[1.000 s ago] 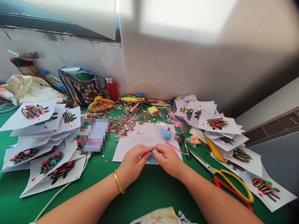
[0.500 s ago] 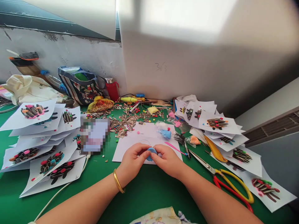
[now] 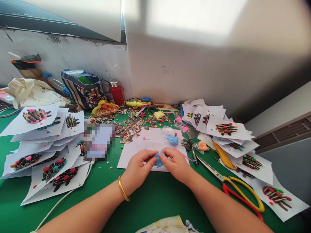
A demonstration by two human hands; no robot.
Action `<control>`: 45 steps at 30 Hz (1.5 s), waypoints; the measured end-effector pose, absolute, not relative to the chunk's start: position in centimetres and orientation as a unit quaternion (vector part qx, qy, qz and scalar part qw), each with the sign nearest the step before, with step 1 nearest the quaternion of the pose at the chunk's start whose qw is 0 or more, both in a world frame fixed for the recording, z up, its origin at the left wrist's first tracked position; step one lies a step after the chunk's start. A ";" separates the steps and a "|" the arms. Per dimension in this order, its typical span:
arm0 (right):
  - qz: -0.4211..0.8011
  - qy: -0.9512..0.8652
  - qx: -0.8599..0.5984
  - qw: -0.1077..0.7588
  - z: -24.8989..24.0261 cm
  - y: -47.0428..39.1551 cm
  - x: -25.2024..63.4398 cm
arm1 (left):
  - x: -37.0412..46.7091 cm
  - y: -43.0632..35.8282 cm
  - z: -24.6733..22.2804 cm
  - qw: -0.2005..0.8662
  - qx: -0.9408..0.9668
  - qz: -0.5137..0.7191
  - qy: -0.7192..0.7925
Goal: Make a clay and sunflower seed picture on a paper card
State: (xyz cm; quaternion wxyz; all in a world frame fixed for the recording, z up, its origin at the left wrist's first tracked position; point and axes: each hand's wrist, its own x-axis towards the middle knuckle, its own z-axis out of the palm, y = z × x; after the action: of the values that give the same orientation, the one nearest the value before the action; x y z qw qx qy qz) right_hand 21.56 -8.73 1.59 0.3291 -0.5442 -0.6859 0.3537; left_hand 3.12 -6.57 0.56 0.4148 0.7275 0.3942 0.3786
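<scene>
Guiding remotely, I have the left hand and right hand together, both pinching a flat blue clay-like disc between them, white paper sheet beneath (shaping, I judge); the next move calls for light, even pressure.

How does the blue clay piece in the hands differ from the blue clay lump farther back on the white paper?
Pose: the blue clay piece is pinched between the left hand and the right hand; the blue clay lump lies untouched on the white paper.
Shape: the piece looks flattened and rounded, the lump thicker and uneven.
Shared: both are light blue.
</scene>
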 end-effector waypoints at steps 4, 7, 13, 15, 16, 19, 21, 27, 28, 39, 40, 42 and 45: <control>0.365 -0.694 -0.529 0.323 1.8 -8.7 21.6 | 3.2 -6.7 0.7 0.412 0.749 0.377 0.357; 0.381 -0.687 -0.520 0.336 2.0 -8.7 21.6 | 3.3 -6.6 0.7 0.431 0.717 0.396 0.377; 0.360 -0.691 -0.544 0.312 1.8 -8.9 21.4 | 3.4 -6.7 0.7 0.473 0.673 0.403 0.401; 0.354 -0.695 -0.547 0.305 1.8 -9.0 21.4 | 3.3 -6.7 0.8 0.442 0.705 0.391 0.394; 0.354 -0.695 -0.546 0.306 1.8 -9.0 21.3 | 3.2 -6.6 0.8 0.430 0.714 0.388 0.393; 0.360 -0.689 -0.541 0.322 2.0 -9.0 21.4 | 3.2 -6.5 0.8 0.436 0.699 0.395 0.408; 0.366 -0.687 -0.537 0.325 2.1 -9.0 21.4 | 3.2 -6.5 0.8 0.451 0.683 0.402 0.411; 0.334 -0.704 -0.543 0.313 1.9 -9.1 21.2 | 3.2 -6.4 1.2 0.423 0.729 0.376 0.385; 0.336 -0.702 -0.544 0.314 1.9 -9.0 21.2 | 3.2 -6.3 1.3 0.423 0.727 0.376 0.389; 0.393 -0.666 -0.540 0.334 2.0 -9.2 21.1 | 3.2 -6.4 1.1 0.417 0.714 0.401 0.395; 0.394 -0.663 -0.540 0.338 2.1 -9.2 21.0 | 3.2 -6.3 1.1 0.424 0.706 0.402 0.400; 0.394 -0.657 -0.541 0.347 2.2 -9.1 21.1 | 3.2 -6.3 1.1 0.440 0.687 0.406 0.411; 0.391 -0.660 -0.541 0.345 2.3 -9.0 21.1 | 3.1 -6.4 1.0 0.436 0.689 0.419 0.399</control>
State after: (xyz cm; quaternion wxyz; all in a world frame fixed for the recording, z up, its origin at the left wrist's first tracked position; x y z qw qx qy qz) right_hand 21.07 -9.03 2.30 0.3454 -0.5409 -0.6600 0.3906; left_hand 3.14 -6.37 1.01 0.4358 0.6894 0.3990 0.4191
